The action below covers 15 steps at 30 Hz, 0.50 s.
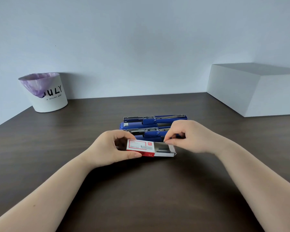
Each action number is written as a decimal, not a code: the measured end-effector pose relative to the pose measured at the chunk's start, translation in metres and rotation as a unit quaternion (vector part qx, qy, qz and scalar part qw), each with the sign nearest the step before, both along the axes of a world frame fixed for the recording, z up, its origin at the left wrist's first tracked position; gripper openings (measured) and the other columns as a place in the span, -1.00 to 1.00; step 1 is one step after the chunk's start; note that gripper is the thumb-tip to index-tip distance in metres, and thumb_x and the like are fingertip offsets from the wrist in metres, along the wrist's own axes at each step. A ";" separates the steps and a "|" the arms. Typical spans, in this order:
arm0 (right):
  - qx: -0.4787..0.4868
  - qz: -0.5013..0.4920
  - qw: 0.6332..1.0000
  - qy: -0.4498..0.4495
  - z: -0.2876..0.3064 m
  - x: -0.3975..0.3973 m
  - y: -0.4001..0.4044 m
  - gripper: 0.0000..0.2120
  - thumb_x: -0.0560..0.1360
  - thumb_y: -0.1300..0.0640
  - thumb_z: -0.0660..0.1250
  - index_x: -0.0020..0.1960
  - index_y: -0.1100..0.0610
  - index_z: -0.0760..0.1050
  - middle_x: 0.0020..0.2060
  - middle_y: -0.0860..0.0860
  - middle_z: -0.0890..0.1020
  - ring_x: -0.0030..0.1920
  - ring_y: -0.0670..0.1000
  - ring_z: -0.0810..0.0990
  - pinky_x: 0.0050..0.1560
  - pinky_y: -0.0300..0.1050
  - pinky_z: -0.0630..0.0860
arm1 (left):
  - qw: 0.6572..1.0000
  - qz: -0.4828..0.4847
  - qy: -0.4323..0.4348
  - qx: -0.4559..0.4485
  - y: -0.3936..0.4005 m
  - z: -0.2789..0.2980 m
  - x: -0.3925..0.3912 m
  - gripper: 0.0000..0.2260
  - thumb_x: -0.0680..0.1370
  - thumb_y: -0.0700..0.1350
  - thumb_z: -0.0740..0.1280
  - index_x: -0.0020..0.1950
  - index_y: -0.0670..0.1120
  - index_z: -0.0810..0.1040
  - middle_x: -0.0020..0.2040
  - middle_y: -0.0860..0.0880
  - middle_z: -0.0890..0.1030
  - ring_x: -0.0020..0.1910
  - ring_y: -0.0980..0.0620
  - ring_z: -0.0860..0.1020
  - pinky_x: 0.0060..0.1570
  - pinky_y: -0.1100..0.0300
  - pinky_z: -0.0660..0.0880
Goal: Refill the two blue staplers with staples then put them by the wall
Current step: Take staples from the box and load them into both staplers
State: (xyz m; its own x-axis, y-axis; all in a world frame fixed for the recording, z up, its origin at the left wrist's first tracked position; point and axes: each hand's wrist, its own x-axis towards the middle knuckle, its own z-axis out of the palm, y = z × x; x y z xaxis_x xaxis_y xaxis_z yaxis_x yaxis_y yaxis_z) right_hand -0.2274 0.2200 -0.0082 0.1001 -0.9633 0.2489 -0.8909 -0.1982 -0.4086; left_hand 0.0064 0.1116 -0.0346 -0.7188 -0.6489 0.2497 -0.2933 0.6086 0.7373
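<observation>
Two bare forearms reach up from the bottom of the frame to a staple box [141, 147] at centre, over a dark table [157, 190]

Left hand [110, 148] clamps the red-and-white sleeve to steady it; right hand [189, 136] pinches the far rim of the tray [166, 150], slid out to the right so the staples [162, 149] show. Just behind, 2 blue staplers [155, 122] lie side by side w/ tops open, prob. ready for loading, well short of the wall [141, 47]. White bin [45, 92] upper left, white block [254, 89] upper right
</observation>
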 end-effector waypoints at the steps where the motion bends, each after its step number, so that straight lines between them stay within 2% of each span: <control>1: 0.005 0.004 1.000 0.012 -0.001 0.002 -0.001 -0.91 0.47 0.11 0.37 -0.11 0.00 0.66 -0.34 -0.19 0.49 -0.22 -0.25 0.46 -0.22 -0.45 0.32 | 1.000 -0.001 -0.004 -0.003 0.000 0.000 0.000 -0.60 0.16 0.13 0.51 -0.06 0.03 0.63 -0.07 0.19 0.67 -0.13 0.19 0.65 -0.04 0.26 0.59; 9: 0.027 0.006 0.997 0.067 -0.007 0.013 -0.010 -0.89 0.44 0.15 0.35 -0.16 0.08 0.67 -0.27 -0.09 0.62 -0.13 -0.08 0.54 -0.07 -0.25 0.44 | 0.999 0.002 -0.030 -0.026 -0.005 -0.004 0.000 -0.58 0.13 0.21 0.50 -0.09 0.06 0.63 -0.08 0.21 0.66 -0.13 0.21 0.64 -0.07 0.36 0.55; 12: 0.004 0.012 0.998 0.058 -0.008 0.015 -0.011 -0.89 0.46 0.14 0.34 -0.20 0.09 0.62 -0.24 -0.07 0.61 -0.16 -0.12 0.51 -0.10 -0.35 0.39 | 0.997 0.002 -0.049 -0.054 -0.006 -0.004 0.000 -0.60 0.15 0.25 0.53 -0.11 0.13 0.61 -0.05 0.23 0.62 -0.09 0.19 0.61 -0.07 0.34 0.53; 13: -0.010 0.004 0.999 0.036 -0.008 0.016 -0.011 -0.90 0.48 0.14 0.33 -0.19 0.08 0.59 -0.25 -0.11 0.58 -0.18 -0.15 0.49 -0.13 -0.43 0.36 | 0.996 0.001 -0.058 -0.074 -0.006 -0.005 0.000 -0.59 0.14 0.30 0.50 -0.12 0.16 0.60 -0.06 0.20 0.62 -0.08 0.15 0.59 -0.07 0.31 0.52; 15: -0.038 -0.032 0.999 -0.013 -0.008 0.015 -0.010 -0.91 0.51 0.12 0.30 -0.15 0.08 0.54 -0.26 -0.15 0.55 -0.23 -0.18 0.48 -0.18 -0.43 0.37 | 0.992 -0.012 -0.072 -0.103 -0.006 -0.005 0.000 -0.52 0.12 0.41 0.42 -0.10 0.17 0.59 -0.12 0.10 0.63 -0.08 0.06 0.56 -0.09 0.21 0.50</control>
